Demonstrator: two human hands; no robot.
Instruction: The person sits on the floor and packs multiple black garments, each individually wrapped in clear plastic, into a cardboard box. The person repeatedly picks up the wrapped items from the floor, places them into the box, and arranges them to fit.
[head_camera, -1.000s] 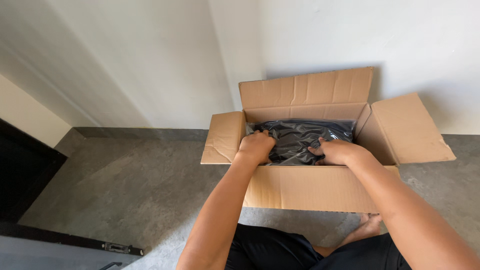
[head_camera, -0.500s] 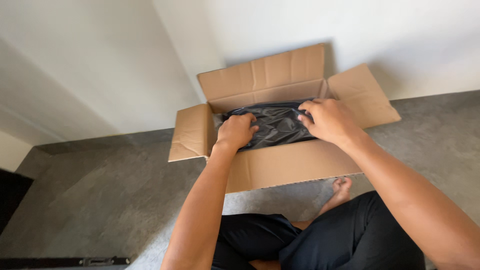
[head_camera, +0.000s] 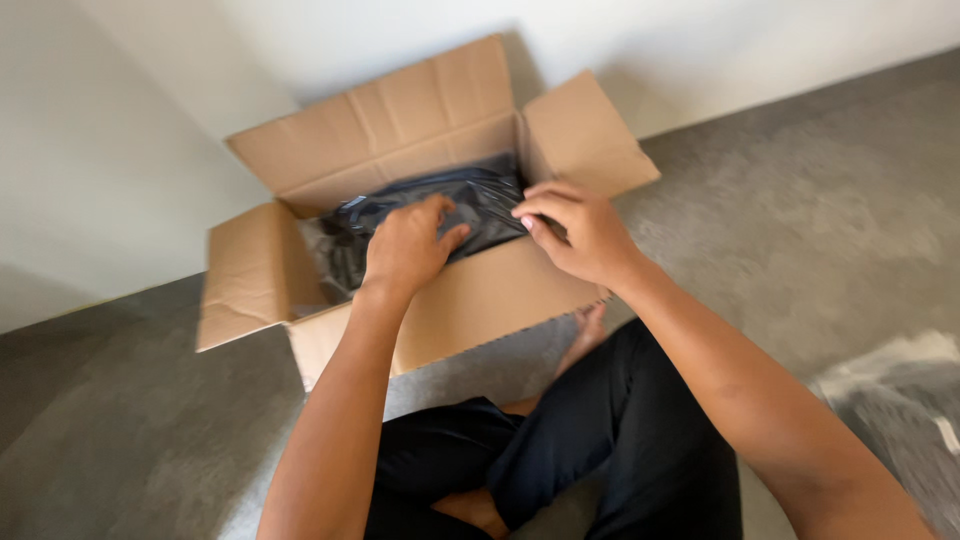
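both hands (head_camera: 405, 250) (head_camera: 580, 232) now grip one black bag (head_camera: 470, 200) in one box (head_camera: 440, 120).

Both hands (head_camera: 405, 250) (head_camera: 585, 235) on black bag (head_camera: 480, 200) in cardboard box (head_camera: 420, 110).

The open brown cardboard box (head_camera: 420, 200) hides most of the crumpled black plastic bag (head_camera: 440, 205) behind its near wall (what the bag contains cannot be told). The left hand (head_camera: 405, 250) covers part of it. A blurred grey plastic-wrapped bundle (head_camera: 900, 400) is cut off at the right edge.
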